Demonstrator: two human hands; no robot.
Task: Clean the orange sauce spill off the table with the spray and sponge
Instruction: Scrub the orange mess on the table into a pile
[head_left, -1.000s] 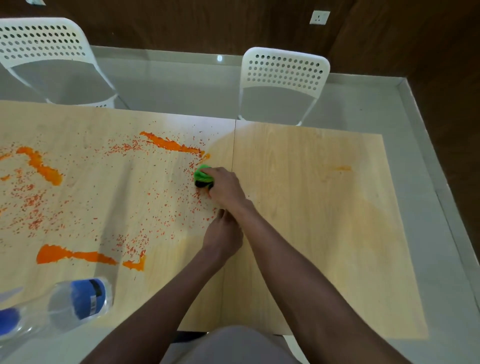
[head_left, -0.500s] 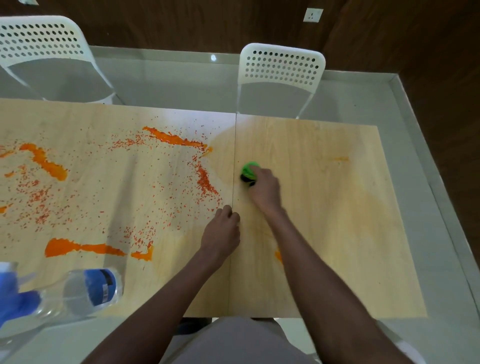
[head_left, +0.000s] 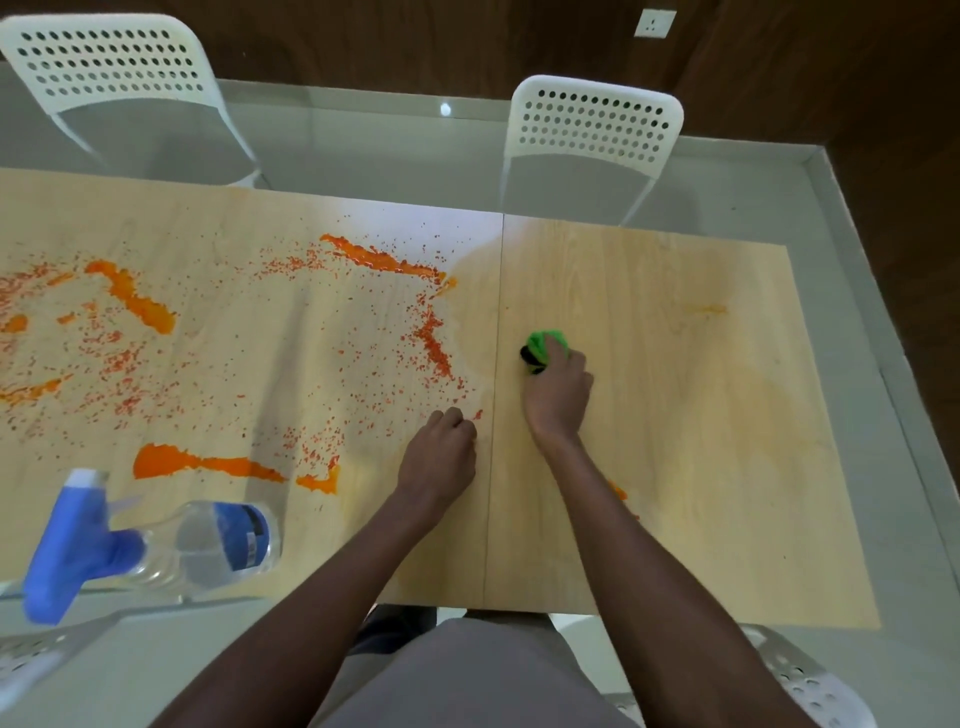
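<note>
A person's right hand (head_left: 558, 387) presses a green sponge (head_left: 543, 347) to the wooden counter (head_left: 675, 467) just right of the centre seam (head_left: 493, 415), fingers curled around it. The left hand (head_left: 439, 460) rests just left of the seam, fingers loosely curled and holding nothing. Right of the seam the wood looks largely wiped, with only a pale orange film and two small smears. Left of the seam most of the orange sauce spill (head_left: 208, 364) remains: thick streaks and wide speckling. The spray bottle (head_left: 150, 545) lies on its side far left of the seam, at the near edge. By appearances, roughly half the job is left.
</note>
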